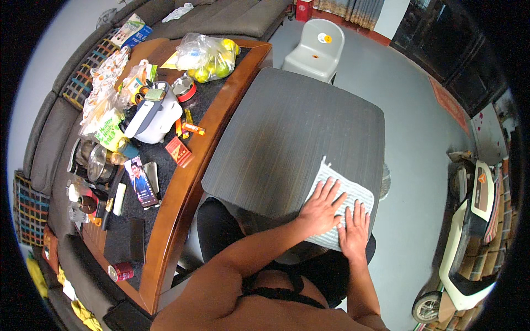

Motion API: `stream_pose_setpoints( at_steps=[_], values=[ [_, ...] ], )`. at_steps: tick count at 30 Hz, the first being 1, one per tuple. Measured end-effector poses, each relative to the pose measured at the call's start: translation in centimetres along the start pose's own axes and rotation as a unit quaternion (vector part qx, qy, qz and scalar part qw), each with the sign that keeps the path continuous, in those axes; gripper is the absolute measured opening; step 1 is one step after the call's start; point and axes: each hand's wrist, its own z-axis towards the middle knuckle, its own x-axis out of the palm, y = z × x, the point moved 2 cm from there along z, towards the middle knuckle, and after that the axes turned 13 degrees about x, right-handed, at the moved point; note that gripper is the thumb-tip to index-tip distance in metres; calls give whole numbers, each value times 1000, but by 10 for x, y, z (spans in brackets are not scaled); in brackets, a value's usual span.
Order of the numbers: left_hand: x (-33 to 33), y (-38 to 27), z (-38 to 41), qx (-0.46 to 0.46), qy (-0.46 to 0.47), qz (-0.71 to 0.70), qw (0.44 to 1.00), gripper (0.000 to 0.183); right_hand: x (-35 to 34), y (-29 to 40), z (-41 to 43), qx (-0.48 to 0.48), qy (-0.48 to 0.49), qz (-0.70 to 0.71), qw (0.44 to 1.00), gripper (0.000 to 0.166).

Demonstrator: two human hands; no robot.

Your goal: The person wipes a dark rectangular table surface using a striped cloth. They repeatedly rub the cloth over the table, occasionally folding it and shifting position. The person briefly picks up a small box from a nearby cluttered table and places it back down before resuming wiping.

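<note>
A light grey and white striped cloth [321, 176] lies spread at the near right corner of a dark wood-grain table [290, 124]. Its near edge reaches the table's front edge, and a small hanging loop sticks out at its far corner. My left hand [323, 209] presses flat on the cloth with fingers spread. Beside it, my right hand [354, 231] also rests palm down on the cloth, fingers pointing away from me. The thumbs are close together. Neither hand is wrapped around anything.
Left stands a wooden-framed coffee table [186, 198] with a bag of green-yellow fruit [211, 68], a phone [140, 182], a red can [121, 272] and other clutter. Beyond the dark table is a grey plastic chair [316, 51]. A white scooter [459, 248] stands at right.
</note>
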Motion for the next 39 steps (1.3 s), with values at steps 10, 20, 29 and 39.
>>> stream_pose_setpoints(
  at_steps=[10,20,29,39],
  values=[
    [-14,117,58,-35,-1,29,999,74,25,37,127,-13,-66,-15,998,63],
    [-66,180,-72,-176,-24,99,979,73,50,172,137,-151,-20,2,988,63],
    [-55,119,-111,-248,3,122,961,75,39,162,79,-193,16,35,980,61],
    [-148,33,-199,-117,-118,45,985,51,31,68,81,-100,-28,-27,994,62]
  ],
)
